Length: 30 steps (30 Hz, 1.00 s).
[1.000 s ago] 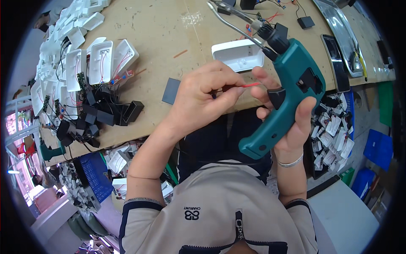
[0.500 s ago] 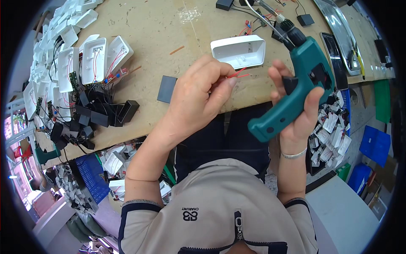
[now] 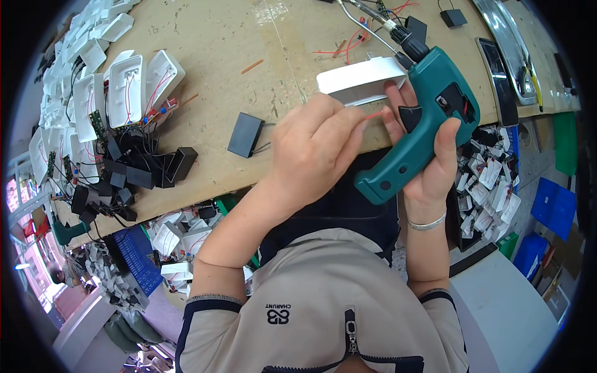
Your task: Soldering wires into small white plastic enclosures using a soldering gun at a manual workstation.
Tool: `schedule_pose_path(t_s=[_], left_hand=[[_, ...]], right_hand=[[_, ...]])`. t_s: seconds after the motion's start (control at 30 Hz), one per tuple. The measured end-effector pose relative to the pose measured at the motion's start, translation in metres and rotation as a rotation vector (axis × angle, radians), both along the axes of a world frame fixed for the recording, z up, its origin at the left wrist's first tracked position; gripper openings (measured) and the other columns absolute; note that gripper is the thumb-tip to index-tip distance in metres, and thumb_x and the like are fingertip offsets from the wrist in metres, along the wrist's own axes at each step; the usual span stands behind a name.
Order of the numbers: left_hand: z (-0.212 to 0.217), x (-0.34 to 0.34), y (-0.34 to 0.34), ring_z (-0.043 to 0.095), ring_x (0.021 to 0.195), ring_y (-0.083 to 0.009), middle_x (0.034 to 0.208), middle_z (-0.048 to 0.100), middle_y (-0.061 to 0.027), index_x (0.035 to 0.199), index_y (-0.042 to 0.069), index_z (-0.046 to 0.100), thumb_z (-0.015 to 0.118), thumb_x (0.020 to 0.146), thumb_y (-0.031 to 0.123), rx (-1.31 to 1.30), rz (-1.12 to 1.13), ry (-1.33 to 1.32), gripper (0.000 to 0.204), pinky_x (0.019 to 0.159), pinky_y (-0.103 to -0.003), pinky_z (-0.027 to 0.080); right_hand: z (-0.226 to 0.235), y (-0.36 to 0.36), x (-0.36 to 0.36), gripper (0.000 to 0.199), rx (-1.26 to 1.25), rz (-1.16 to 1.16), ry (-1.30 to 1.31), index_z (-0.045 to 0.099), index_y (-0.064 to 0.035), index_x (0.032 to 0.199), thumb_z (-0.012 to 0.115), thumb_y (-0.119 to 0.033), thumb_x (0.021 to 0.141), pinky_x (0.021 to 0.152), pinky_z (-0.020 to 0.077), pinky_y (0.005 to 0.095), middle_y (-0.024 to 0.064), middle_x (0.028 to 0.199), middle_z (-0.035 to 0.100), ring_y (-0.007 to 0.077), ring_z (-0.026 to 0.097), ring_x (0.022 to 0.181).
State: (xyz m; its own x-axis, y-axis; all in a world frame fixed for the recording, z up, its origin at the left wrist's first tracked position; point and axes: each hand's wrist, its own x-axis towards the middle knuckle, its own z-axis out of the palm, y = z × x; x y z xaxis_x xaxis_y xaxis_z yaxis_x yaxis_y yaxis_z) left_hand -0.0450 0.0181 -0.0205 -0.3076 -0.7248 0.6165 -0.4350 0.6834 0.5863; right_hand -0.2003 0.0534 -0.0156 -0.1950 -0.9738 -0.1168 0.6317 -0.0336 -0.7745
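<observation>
My left hand (image 3: 311, 146) is closed, thumb and fingertips pinching a thin red wire (image 3: 373, 115) whose end reaches toward my right fingertips. My right hand (image 3: 432, 171) holds a green soldering gun (image 3: 398, 155), the handle lying across the palm and the thumb along its near side. The gun's metal nozzle and feed tube point up and away to the far left; its tip is out of view. Just beyond my hands sits a white plastic case (image 3: 360, 78), tilted and touched or partly covered by my right fingers. A small black box (image 3: 245, 134) with wires lies left of my left hand.
White cases (image 3: 126, 90) with red wires, circuit boards and black boxes crowd the left of the table (image 3: 217, 93). A phone (image 3: 497, 81) and metal tray (image 3: 507, 50) lie at the right. Bins of white parts (image 3: 488, 180) stand below the table edge.
My hands have drawn together, bringing the red wire to my right fingers. The white case has tipped, its opening now turned nearer to me. The small black box has shifted slightly.
</observation>
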Motion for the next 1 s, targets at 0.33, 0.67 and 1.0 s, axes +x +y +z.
schedule_pose_path(t_s=[0.33, 0.67, 1.0], left_hand=[[0.011, -0.011, -0.018, 0.055, 0.085, -0.0227, 0.093, 0.058, -0.0092, 0.073, 0.005, 0.064, 0.067, 0.064, 0.003, -0.218, 0.225, -0.171, 0.009, 0.064, -0.027, 0.039], [-0.003, -0.023, -0.037, 0.052, 0.085, -0.0228, 0.095, 0.056, -0.0064, 0.066, 0.003, 0.061, 0.064, 0.062, 0.006, -0.141, 0.158, -0.158, 0.006, 0.074, -0.036, 0.035], [0.012, -0.027, -0.037, 0.052, 0.085, -0.0202, 0.089, 0.055, -0.0046, 0.071, 0.004, 0.067, 0.064, 0.065, 0.009, -0.120, 0.229, -0.303, 0.008, 0.074, -0.034, 0.034]], right_hand=[[-0.003, 0.001, 0.003, 0.080, -0.070, 0.015, -0.116, 0.023, 0.0001, 0.135, 0.052, -0.051, 0.081, 0.105, 0.0300, 0.0422, 0.0203, 0.138, 0.027, 0.0354, 0.026, 0.128], [0.002, 0.046, -0.022, 0.083, -0.082, -0.030, 0.107, 0.022, -0.0014, 0.135, 0.054, -0.053, 0.079, 0.072, 0.0541, 0.0300, 0.0263, 0.130, 0.037, 0.0319, 0.053, 0.107], [0.017, 0.111, -0.020, 0.080, 0.085, -0.136, 0.515, 0.033, 0.0041, 0.125, 0.062, -0.051, 0.074, 0.053, 0.0483, 0.0226, 0.0243, 0.109, 0.053, 0.0165, 0.057, 0.065]])
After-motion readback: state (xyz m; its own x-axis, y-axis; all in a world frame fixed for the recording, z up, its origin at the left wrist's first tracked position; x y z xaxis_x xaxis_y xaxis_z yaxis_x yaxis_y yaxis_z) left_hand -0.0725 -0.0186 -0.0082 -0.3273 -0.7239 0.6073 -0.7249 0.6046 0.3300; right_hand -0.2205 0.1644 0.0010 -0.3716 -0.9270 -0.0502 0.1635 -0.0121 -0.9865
